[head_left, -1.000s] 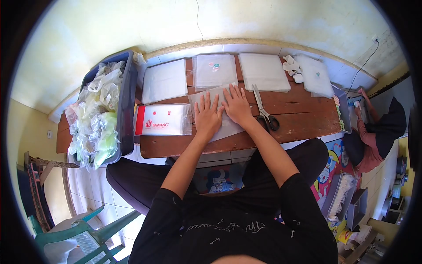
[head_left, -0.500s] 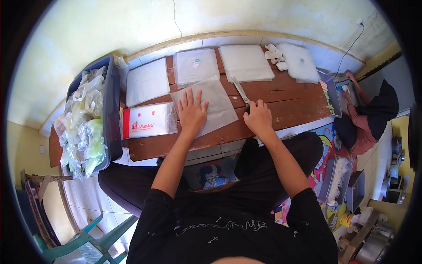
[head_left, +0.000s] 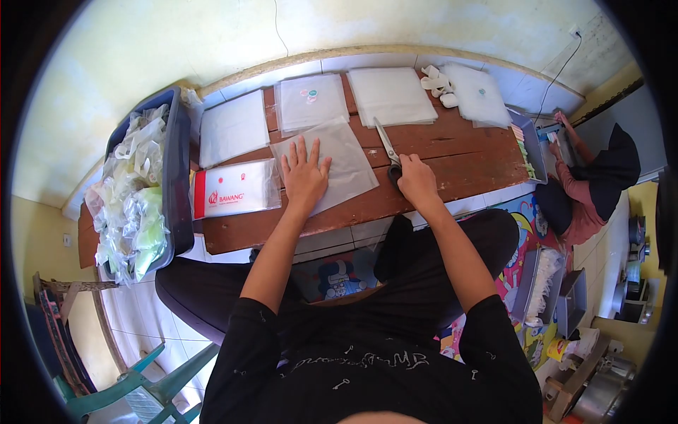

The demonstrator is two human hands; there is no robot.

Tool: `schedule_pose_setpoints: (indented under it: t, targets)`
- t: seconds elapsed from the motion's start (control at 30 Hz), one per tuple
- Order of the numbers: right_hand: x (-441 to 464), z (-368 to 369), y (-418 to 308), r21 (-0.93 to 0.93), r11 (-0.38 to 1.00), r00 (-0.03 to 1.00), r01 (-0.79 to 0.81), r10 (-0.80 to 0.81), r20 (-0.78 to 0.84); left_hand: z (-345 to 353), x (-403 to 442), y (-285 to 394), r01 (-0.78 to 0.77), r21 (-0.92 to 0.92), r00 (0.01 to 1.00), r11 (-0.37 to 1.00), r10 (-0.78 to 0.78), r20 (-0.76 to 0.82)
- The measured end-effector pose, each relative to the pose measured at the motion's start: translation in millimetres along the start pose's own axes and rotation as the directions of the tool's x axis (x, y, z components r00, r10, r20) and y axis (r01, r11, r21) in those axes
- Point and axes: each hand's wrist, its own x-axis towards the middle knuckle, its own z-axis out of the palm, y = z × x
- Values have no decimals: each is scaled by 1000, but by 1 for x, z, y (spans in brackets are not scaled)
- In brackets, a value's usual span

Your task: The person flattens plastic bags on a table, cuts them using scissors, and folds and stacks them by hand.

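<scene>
My left hand (head_left: 305, 177) lies flat with fingers spread on a clear plastic bag (head_left: 351, 166) near the table's middle. To its right, my right hand (head_left: 418, 180) has its fingers curled on the dark handles of a pair of scissors (head_left: 386, 145). The blades point away from me, slightly parted, with their tips near the bag's upper right. Left of my left hand is a pack of bags with a red band and the word BAWANG (head_left: 236, 189). How the right fingers sit in the handle loops is partly hidden.
Stacks of clear bags (head_left: 392, 95) line the back of the wooden table (head_left: 466, 166), with white rolls or strips (head_left: 436, 83) among them. A dark bin (head_left: 182, 177) full of plastic bags stands left. Another person (head_left: 590, 184) sits at the right.
My right hand has shifted slightly with the scissors, which now stand a little more upright in view, and more of the handle shows. My left hand stays flat on the bag.
</scene>
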Motion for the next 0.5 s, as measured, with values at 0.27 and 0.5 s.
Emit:
schedule_pose_setpoints:
  t: [0.27, 0.5]
  targets:
    - [-29, -21, 0, 162, 985, 997, 62, -53, -58, -1, 1, 0, 6, 2, 1000, 1000, -6, 12]
    - [-80, -27, 15, 301, 946, 991, 119, -95, -94, -2, 0, 1, 20, 8, 999, 1000, -20, 39]
